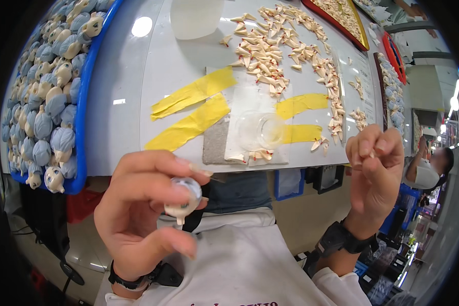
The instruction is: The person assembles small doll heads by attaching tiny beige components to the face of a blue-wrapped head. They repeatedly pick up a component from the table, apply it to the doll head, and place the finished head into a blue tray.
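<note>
Between the fingers of my left hand (148,209) is a small doll head (183,200) with pale blue hair and a short neck peg pointing down. It is held in front of my body, just off the table's near edge. My right hand (376,166) is raised at the right with thumb and fingertips pinched together. A tiny pale bit shows at those fingertips, mostly hidden by them. On the table, many small cream pointed pieces with red ends (262,56) lie in loose piles and rows.
A blue tray (94,66) full of similar doll heads stands at the left. Yellow tape strips (194,120) hold a mat around a clear round dish (270,131). A whitish tub (195,18) and a red-and-yellow tray (361,25) are farther back. Another person (426,171) sits far right.
</note>
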`<state>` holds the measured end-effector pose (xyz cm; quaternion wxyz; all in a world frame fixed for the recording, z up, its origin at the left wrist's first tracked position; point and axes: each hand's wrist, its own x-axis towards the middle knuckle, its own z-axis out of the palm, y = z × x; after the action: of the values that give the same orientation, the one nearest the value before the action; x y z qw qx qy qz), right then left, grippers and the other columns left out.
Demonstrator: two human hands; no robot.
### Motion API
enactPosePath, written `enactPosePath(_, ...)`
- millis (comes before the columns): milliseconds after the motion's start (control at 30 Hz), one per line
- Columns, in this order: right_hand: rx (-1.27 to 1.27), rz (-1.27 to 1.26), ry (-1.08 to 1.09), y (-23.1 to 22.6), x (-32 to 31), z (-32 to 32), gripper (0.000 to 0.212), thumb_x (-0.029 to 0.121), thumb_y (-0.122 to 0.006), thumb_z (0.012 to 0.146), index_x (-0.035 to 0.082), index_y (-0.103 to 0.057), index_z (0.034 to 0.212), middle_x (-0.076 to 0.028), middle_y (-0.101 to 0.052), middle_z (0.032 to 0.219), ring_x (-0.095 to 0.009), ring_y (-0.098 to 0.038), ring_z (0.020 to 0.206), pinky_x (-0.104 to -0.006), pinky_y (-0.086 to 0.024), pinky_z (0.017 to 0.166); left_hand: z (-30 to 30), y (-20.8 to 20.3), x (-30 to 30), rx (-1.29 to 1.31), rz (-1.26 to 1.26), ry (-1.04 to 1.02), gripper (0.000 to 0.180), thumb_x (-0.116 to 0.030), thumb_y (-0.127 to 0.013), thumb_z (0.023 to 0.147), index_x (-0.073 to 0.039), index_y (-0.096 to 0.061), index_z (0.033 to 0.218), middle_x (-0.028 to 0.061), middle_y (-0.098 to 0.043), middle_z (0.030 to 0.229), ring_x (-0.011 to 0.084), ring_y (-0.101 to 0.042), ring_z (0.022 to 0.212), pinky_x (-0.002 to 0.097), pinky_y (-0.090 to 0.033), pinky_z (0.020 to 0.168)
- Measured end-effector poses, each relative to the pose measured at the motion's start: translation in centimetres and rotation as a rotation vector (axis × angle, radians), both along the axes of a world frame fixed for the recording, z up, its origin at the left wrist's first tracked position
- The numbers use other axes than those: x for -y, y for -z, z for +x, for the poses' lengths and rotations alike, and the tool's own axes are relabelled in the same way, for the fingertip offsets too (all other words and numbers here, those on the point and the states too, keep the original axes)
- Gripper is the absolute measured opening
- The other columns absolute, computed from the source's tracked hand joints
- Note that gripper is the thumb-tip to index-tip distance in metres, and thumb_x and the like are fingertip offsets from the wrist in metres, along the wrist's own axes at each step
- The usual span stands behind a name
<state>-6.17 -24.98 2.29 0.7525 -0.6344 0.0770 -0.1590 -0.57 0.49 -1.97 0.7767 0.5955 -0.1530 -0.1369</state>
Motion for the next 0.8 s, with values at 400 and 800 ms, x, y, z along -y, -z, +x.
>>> enactPosePath(400,-0.043,-0.54,0.127,-0.6,-3.7,1.2,0.011,-0.003,-0.058,0.077,-0.002,-0.052,0.086,-0.012,-0.056,0.081,-0.015,-0.053,0.072,-0.0257,-0.044,0.066,-0.2,0.4,-0.3,-0.063,-0.061,0.007,0.048,-0.032,-0.076,0.066,-0.002,-0.049,0.094,0.011,-0.05,0.092,0.0206,-0.06,0.072,0.0219,-0.049,0.054)
enactPosePath(800,0.169,-1.275,0.083,0.3,-5.7,3.5,0.021,-0.015,-0.062,0.057,0.0,-0.059,0.072,-0.008,-0.056,0.075,-0.018,-0.051,0.072,-0.026,-0.04,0.066,-0.2,0.0,-0.1,-0.079,-0.028,-0.023,0.046,-0.027,-0.077,0.066,0.0,-0.051,0.094,0.0116,-0.049,0.09,0.0197,-0.058,0.07,0.0235,-0.049,0.055)
